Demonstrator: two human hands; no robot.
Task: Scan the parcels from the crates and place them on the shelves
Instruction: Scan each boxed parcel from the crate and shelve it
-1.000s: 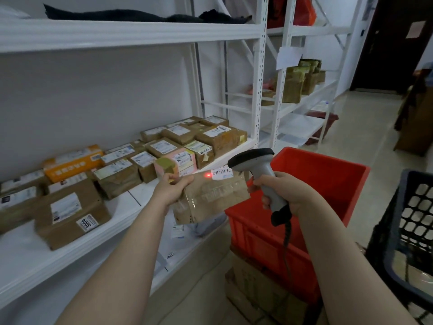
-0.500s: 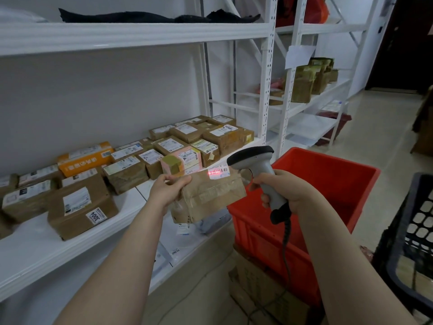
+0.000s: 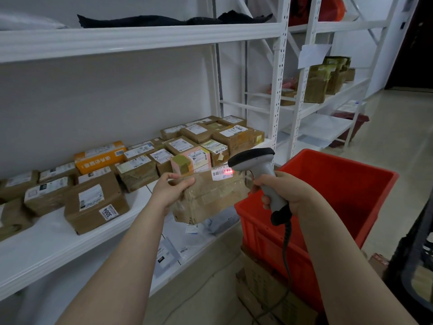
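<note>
Two hands (image 3: 171,191) (image 3: 287,193), one parcel (image 3: 210,197), one scanner (image 3: 253,158)

**What Stays Out of Sight**

The left grip (image 3: 171,192) covers the near corner of the parcel (image 3: 210,198), and most of its fingers are lost behind the cardboard. The print on the barcode label (image 3: 219,172) is too small to read. The right grip (image 3: 281,191) wraps the scanner (image 3: 255,165), hiding much of the handle. The cable (image 3: 284,249) runs off the bottom edge. The right forearm and the near wall hide the floor of the red crate (image 3: 328,195). The black crate (image 3: 412,266) is cut by the right edge. The shelf parcels (image 3: 11,221) at far left are cropped and blurred.
</note>
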